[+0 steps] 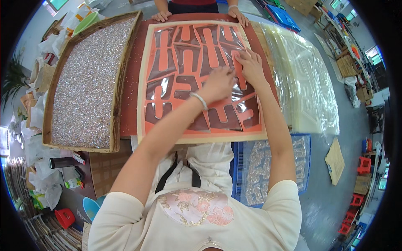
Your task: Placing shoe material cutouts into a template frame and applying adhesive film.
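Note:
In front of me lies a cream-edged sheet [140, 121] bearing a coral layer with dark, glossy cut-out shapes [163, 62]. It rests on a reddish-brown board [130, 83]. My left hand [218, 85], with a bracelet on its wrist, is over the right half of the sheet, its fingers curled together and slightly blurred. Whatever they may grip is hidden. Just right of it, my right hand [252, 69] has its fingers apart and touches the coral strip [239, 71] near the sheet's right side.
To the left stands a wooden tray [115, 125] of glittering bits. Stacked clear plastic sheets [305, 83] lie right. A blue crate [236, 175] with glittery shapes sits below the board. Across from me, another person's hands [161, 16] rest at the board's far edge.

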A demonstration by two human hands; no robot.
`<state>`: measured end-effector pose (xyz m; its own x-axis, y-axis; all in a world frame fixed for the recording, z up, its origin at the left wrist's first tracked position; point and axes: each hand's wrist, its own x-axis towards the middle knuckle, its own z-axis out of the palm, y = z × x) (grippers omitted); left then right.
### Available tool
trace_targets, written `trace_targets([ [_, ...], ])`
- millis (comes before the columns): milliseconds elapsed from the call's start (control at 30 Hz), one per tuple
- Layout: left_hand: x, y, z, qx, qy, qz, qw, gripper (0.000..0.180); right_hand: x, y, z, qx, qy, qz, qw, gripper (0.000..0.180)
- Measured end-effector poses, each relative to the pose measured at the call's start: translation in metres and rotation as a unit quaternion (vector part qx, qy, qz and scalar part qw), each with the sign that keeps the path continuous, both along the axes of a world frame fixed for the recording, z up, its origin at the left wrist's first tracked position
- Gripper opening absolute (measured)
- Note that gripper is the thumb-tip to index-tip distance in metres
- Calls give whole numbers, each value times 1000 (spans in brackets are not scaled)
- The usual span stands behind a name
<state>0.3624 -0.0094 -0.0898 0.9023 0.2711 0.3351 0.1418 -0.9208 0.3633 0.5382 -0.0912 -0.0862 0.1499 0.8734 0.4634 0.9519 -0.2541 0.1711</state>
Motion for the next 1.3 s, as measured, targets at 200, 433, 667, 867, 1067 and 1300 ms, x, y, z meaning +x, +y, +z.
trace_targets([
  [200,-65,1,4,84,-4,-130,988,44,-67,-47,7,-75,27,3,997,46],
  [433,-131,-41,19,46,18,-83,995,56,-126,-83,33,60,278,-53,957,45],
  [667,-140,-59,15,103,-3,-34,994,59,-175,-118,14,78,495,-99,860,53],
  [867,-262,-93,19,23,-19,-7,1000,64,-198,-212,-3,295,534,-301,733,50],
  [1067,-325,-89,23,35,-6,5,999,73,-244,-210,-11,241,750,-207,579,44],
  [1300,-348,-102,33,5,-18,22,1000,71,-250,-194,24,408,656,-111,626,32],
])
